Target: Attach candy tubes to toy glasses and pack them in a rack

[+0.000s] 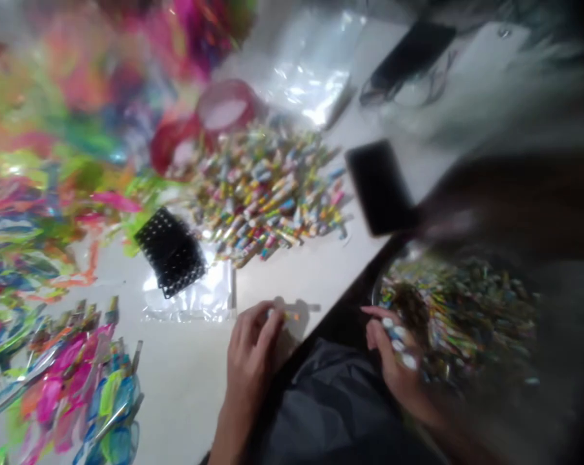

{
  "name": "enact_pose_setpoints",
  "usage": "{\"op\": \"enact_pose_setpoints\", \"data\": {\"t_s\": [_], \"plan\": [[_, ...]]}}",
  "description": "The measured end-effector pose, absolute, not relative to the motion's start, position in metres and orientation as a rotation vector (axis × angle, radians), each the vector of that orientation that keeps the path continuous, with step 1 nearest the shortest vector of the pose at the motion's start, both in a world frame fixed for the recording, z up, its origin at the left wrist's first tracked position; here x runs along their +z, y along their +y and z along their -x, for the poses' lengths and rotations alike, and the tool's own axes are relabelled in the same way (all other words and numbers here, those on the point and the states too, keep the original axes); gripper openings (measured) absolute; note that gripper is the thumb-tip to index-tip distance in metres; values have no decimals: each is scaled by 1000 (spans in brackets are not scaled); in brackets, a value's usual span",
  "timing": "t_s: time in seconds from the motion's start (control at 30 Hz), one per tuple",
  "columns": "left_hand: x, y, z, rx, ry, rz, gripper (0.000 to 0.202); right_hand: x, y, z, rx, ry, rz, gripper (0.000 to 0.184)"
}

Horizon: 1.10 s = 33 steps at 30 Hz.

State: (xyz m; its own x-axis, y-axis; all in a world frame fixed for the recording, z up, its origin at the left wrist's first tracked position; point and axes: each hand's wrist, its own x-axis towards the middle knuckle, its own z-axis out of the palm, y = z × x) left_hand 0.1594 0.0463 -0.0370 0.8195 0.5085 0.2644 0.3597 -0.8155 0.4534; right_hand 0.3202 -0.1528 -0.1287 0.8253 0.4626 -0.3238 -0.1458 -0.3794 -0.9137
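The fingertips (271, 323) of the left hand (249, 365) pinch narrowly on a slim multicoloured tube (287, 315), just above the edge of the white table (185, 381). The tube's far end points toward three o'clock. The fingers of the right hand (398, 361) curl around several white-tipped tubes (396, 339), bunched against the palm, while the index finger (376, 312) extends toward nine o'clock. The tubes are too small and blurred to tell exactly what they are.

The right hand sits just in front of a round bowl (376, 284), which lies at two o'clock from it and is heaped with a blurred mass of similar colourful pieces (466, 316). Dark fabric over the person's lap (331, 407) fills the space at six o'clock between the hands.

From the left hand, a large pile of colourful tubes (263, 194) lies on the table at twelve o'clock. A black perforated sheet (170, 252) rests at ten o'clock on a clear plastic bag (190, 297). Beyond the pile, at one o'clock, lies a black phone (380, 187), and two translucent red-pink rings (199, 126) stand near the pile's upper edge. Another clear plastic bag (311, 64) lies beyond them. Bright plastic strips and fringed pieces (73, 387) spread across the table at nine o'clock.
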Motion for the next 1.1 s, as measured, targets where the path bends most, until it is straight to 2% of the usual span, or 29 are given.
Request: {"op": "enact_pose_setpoints", "data": {"t_s": [0.1,0.2,0.3,0.47,0.57,0.67,0.77,0.9,1.0,1.1], "plan": [[-33,43,-151,552,583,-2487,53,-56,-118,-332,829,-476,1650,41],[-25,44,-144,558,489,-2357,46,-9,-78,-334,1355,-643,1449,41],[-17,51,-139,628,431,-2205,58,3,-49,-330,1624,-699,1283,34],[-11,59,-134,693,471,-2257,68,-9,-27,-313,1732,-675,1152,33],[-13,61,-129,682,435,-2349,71,-17,-13,-312,1539,-652,1380,46],[-16,73,-121,766,618,-2311,64,-24,7,-329,938,-692,1848,57],[-15,117,-114,869,950,-2177,41,-35,28,-351,359,-995,2241,53],[-10,215,-103,917,1353,-2102,29,-60,43,-356,98,-1332,2495,52],[-10,273,-101,895,1520,-2010,27,-76,40,-353,-97,-1394,2443,51],[-13,296,-107,895,1553,-1889,29,-80,35,-356,-110,-1360,2334,53]]}}
